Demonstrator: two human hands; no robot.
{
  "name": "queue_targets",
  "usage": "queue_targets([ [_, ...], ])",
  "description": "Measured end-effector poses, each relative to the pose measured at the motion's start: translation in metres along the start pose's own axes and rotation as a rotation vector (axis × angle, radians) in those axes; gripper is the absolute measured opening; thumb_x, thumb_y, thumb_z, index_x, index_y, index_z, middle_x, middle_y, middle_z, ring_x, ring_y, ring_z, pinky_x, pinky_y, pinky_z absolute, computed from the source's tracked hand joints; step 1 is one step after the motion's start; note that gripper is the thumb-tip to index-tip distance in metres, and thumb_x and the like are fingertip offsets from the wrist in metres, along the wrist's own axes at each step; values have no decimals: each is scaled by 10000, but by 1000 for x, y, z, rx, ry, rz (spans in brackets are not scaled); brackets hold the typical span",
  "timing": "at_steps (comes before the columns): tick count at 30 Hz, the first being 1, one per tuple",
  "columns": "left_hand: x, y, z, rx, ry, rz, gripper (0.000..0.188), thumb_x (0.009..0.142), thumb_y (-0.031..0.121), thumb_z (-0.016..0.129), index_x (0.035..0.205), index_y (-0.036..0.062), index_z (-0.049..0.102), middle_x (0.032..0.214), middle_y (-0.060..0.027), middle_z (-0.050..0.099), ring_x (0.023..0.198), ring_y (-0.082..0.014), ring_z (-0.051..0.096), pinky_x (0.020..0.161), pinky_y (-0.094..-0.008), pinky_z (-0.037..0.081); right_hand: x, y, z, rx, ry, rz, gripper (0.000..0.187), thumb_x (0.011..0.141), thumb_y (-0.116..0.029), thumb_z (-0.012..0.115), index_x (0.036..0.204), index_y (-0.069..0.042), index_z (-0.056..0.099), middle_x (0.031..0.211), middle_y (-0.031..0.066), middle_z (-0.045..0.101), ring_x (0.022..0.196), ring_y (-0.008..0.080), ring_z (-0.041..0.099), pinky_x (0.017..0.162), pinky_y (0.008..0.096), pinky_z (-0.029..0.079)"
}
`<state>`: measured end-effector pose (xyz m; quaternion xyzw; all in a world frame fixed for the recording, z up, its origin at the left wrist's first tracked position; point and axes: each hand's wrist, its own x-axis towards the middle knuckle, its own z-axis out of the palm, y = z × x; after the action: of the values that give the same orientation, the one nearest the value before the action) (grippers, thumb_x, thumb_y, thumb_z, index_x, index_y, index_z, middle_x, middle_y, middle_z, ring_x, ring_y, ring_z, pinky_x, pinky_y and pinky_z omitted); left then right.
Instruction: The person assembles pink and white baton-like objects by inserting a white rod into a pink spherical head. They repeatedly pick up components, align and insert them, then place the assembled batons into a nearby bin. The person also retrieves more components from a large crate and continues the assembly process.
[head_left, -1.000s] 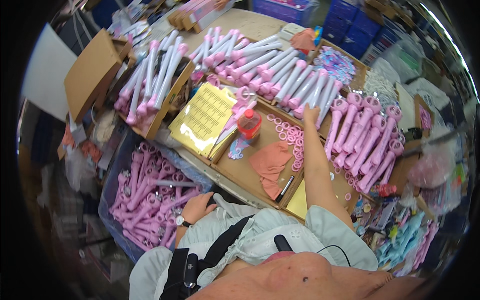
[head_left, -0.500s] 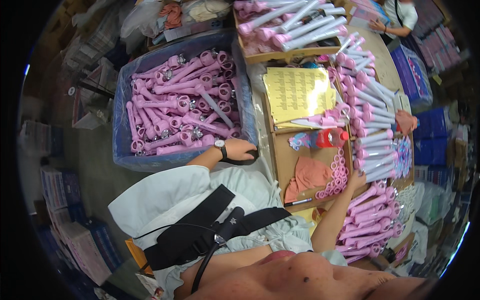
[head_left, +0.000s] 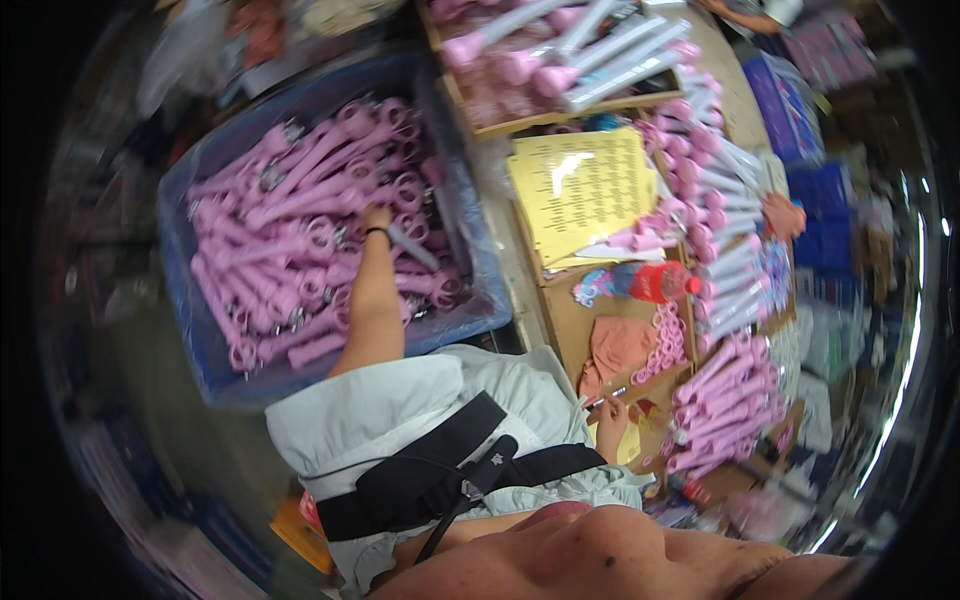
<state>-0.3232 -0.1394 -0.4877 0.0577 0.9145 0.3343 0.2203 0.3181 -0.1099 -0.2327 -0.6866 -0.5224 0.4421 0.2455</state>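
My left hand (head_left: 378, 216), with a dark band at the wrist, reaches into a blue plastic-lined bin (head_left: 182, 300). It touches the heap of pink plastic wand-shaped toys (head_left: 300, 215) with ring-like heads and silvery parts. A toy with a grey-white shaft (head_left: 414, 248) lies just beside the fingers, which are blurred and partly hidden among the toys. Close to my body, my right hand (head_left: 612, 416) is at the near edge of a cardboard tray (head_left: 565, 315), just below a pen (head_left: 607, 397). Its fingers look bent, but blur hides whether they hold anything.
In the tray are yellow printed sheets (head_left: 580, 190), a red-labelled bottle (head_left: 660, 282), an orange cloth (head_left: 618, 350) and small pink rings (head_left: 668, 345). Pink-and-white wands (head_left: 730, 220) and pink handles (head_left: 725, 405) lie stacked to the right. Another box of wands (head_left: 560, 125) stands beyond; a co-worker's arm (head_left: 740, 15) shows.
My left hand has left the dark object at the bin's near right corner and gone into the bin. My right hand has drawn back from the stacked wands toward my body. The view has shifted.
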Motion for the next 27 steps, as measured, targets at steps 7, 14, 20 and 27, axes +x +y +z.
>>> queue_targets([
  [7,-71,57,-37,228,343,307,338,874,275,521,1194,193,590,869,-216,571,780,-360,551,689,-465,432,0,-50,42,-164,38,-245,164,847,-102,570,981,-20,616,944,100,595,798,173,592,698,276,477],
  [14,-226,172,-128,-67,291,1227,233,845,1,567,1064,53,625,1078,-211,583,946,-364,540,860,-435,378,-13,-139,58,-217,-139,-273,185,848,-142,599,981,-13,602,983,99,585,782,149,598,684,259,479],
  [20,-320,273,-170,-712,-128,1465,120,866,-30,497,907,15,600,1177,-272,535,1062,-384,538,940,-455,411,-12,-233,79,-143,-137,-919,392,787,-198,650,1128,-43,533,1030,148,571,907,285,583,787,358,471],
  [27,-409,324,-136,-1393,-853,907,450,911,-36,433,1313,158,381,1333,-198,399,1184,-344,462,979,-513,408,-23,-257,39,-102,-409,-832,484,747,-149,673,1181,-19,503,1004,149,588,899,270,595,789,353,471],
])
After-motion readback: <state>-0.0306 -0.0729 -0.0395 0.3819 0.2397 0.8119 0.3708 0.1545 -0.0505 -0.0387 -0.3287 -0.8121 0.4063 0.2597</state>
